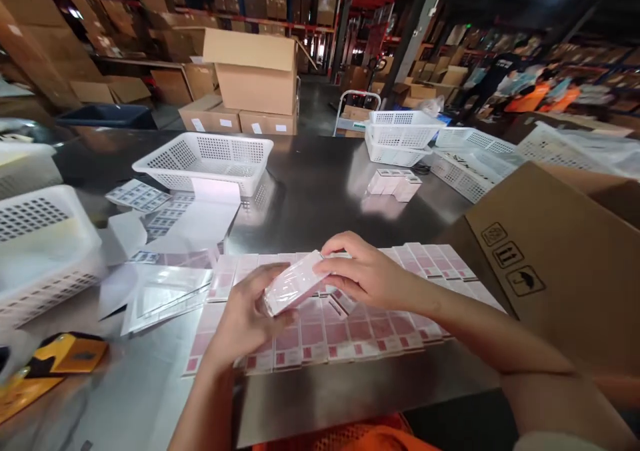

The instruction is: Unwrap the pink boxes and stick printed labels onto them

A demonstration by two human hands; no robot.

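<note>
Between my two hands is a small white-and-pink box (295, 281) with a shiny clear wrap, held tilted above the table. My left hand (250, 311) grips its lower left end, thumb below and fingers behind. At the upper right end, the fingers of my right hand (363, 271) are closed on the same box. Beneath both hands lie rows of flat pink-and-white boxes (360, 331), packed side by side. One small box (340, 304) sits askew on top of these rows, just under my right hand.
A white basket (205, 154) stands beyond, with sticker sheets (170, 214) and papers at left. A yellow tape dispenser (70, 358) lies front left. At right leans a large open carton (565, 264). A small box stack (394, 183) stands farther back; people work in the right background.
</note>
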